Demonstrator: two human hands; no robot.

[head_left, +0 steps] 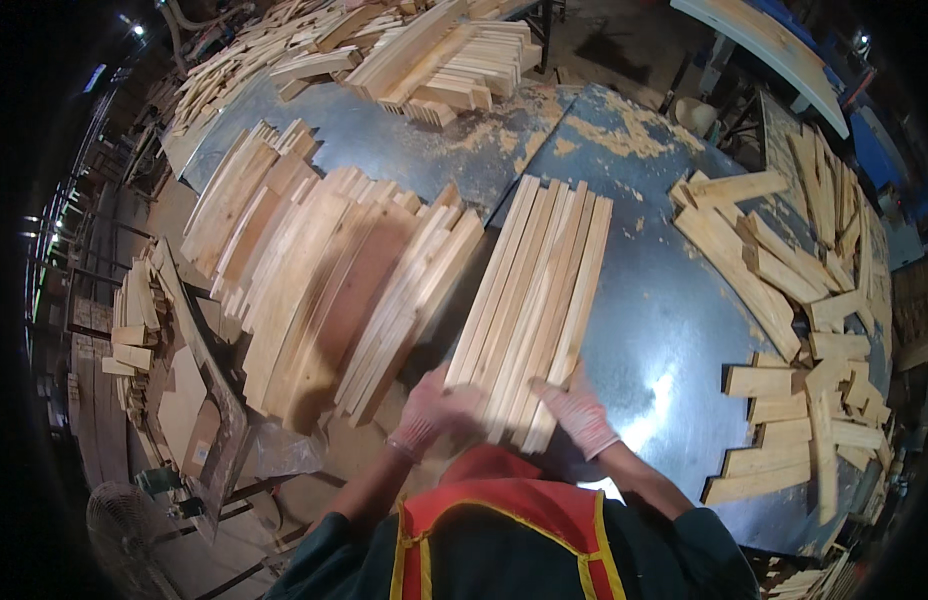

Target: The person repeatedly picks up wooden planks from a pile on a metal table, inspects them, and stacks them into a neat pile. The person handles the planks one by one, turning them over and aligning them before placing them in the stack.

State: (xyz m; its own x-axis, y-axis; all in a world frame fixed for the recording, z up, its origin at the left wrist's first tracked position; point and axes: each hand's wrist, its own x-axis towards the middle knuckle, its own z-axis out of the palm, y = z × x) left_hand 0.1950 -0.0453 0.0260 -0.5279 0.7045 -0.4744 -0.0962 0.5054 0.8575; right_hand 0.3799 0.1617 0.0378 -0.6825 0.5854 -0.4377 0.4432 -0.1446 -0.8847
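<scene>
A bundle of long, narrow wooden strips (532, 290) lies side by side in front of me, with its near ends toward my body. My left hand (439, 408), in a pale pink work glove, grips the bundle's left edge by the near end. On the opposite edge, my right hand (578, 412), gloved alike, clasps the strips with its thumb over the top. The fingers beneath and behind the wood are hidden. Just left of the bundle stands a row of wider wooden boards (329, 270) set on edge, their ends uneven.
The dark metal tabletop (644, 300) carries patches of sawdust (624, 135). Loose wood offcuts (784, 410) are piled along the right side. At the back sit stacked boards (449, 70) and a heap of strips (254, 75). A fan (129, 530) stands at lower left.
</scene>
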